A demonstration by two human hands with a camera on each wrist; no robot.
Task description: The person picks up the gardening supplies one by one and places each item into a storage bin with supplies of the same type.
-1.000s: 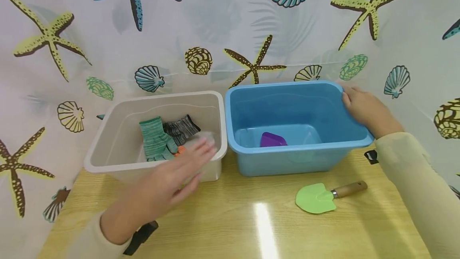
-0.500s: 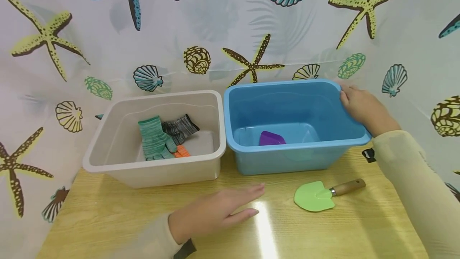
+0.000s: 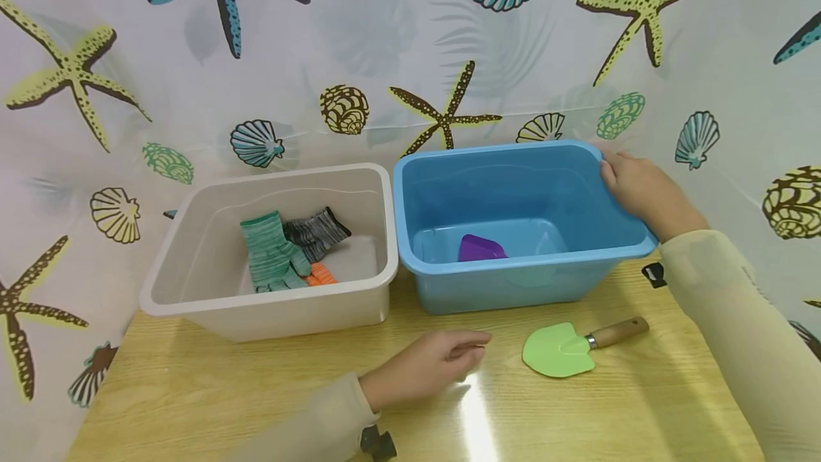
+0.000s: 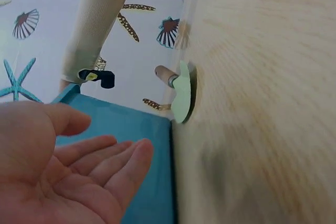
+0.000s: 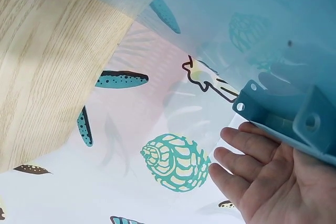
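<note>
My left hand [image 3: 426, 369] hovers over the table in front of the bins, fingers loosely bent and holding nothing. In the left wrist view its palm [image 4: 68, 187] faces the blue bin [image 4: 123, 124]. To its right lies a hand trowel [image 3: 559, 350] with a light green blade and wooden handle. My right hand [image 3: 648, 187] grips the right rim of the blue bin [image 3: 500, 287]. In the right wrist view, fingers [image 5: 247, 163] reach under that rim. Inside the bin lies a purple object [image 3: 479, 249], its lower part hidden by the front wall.
A beige bin [image 3: 288, 316] stands left of the blue one, holding a green knitted glove [image 3: 266, 248], a dark grey knitted piece [image 3: 317, 234] and something orange [image 3: 323, 274]. A curtain [image 3: 308, 41] with starfish and shells hangs behind the wooden table [image 3: 224, 391].
My left hand has moved from the beige bin's front rim rightward over the table, toward the trowel, and its fingers have bent more. The right hand stays on the blue bin's rim.
</note>
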